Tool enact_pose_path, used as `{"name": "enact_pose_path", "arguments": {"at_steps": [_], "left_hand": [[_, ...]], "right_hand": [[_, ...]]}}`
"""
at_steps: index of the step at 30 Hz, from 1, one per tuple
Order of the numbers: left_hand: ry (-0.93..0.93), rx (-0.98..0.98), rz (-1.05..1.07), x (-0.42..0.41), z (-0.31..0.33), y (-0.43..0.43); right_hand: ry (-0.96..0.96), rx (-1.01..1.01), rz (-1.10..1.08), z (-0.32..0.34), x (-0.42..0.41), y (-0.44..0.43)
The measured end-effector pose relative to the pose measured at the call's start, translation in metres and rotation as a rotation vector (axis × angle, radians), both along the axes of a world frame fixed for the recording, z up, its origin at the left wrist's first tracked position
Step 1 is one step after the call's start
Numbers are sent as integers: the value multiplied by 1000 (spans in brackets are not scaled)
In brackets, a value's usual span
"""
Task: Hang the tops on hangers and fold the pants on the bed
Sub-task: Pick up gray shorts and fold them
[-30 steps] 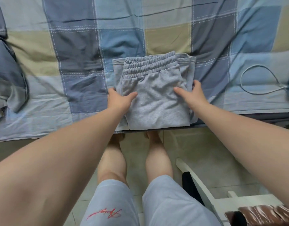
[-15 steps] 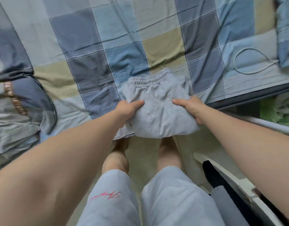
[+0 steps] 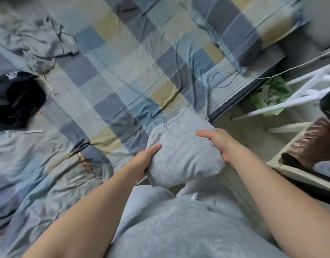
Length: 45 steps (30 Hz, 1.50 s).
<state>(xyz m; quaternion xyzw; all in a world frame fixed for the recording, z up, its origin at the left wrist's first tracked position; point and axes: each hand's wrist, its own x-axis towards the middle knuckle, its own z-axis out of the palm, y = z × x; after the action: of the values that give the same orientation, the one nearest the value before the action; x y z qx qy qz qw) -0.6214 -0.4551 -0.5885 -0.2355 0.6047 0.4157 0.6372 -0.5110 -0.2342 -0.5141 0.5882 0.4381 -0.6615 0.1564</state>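
Hands, left [image 3: 142,162] & right [image 3: 219,143], grip folded gray pants [image 3: 182,153] w/ thumbs on top.

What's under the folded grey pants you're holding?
The folded grey pants are held above the checked bed sheet edge, the floor and the person's grey shorts. The left hand and right hand have thumbs on top; fingers underneath are covered.

Between the left hand [image 3: 142,162] and right hand [image 3: 218,144] the folded pants [image 3: 182,151] are plain pale grey, the bed sheet [image 3: 123,81] beyond them checked blue, slate and beige, a black garment [image 3: 17,101] far left, a green bag [image 3: 268,97] past the right hand.
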Motion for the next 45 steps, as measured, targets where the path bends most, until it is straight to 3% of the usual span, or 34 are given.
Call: {"name": "enact_pose_path", "arguments": {"at_steps": [10,19,24,32,45], "left_hand": [[-221,421,-241,59,85,75],[-429,751,-475,203,166,137],[-392,824,-599,291,198,143],[-153,915,-812,443,231,120],[36,1051,-1327,691,243,158]], "right_hand": [[207,327,-434,169,92,-20],[356,501,-777,253,269,-50],[401,615,-889,258,396,-89],[393,675,-1019,234,583,-163],[294,934,-1454,192,778,-244]]}}
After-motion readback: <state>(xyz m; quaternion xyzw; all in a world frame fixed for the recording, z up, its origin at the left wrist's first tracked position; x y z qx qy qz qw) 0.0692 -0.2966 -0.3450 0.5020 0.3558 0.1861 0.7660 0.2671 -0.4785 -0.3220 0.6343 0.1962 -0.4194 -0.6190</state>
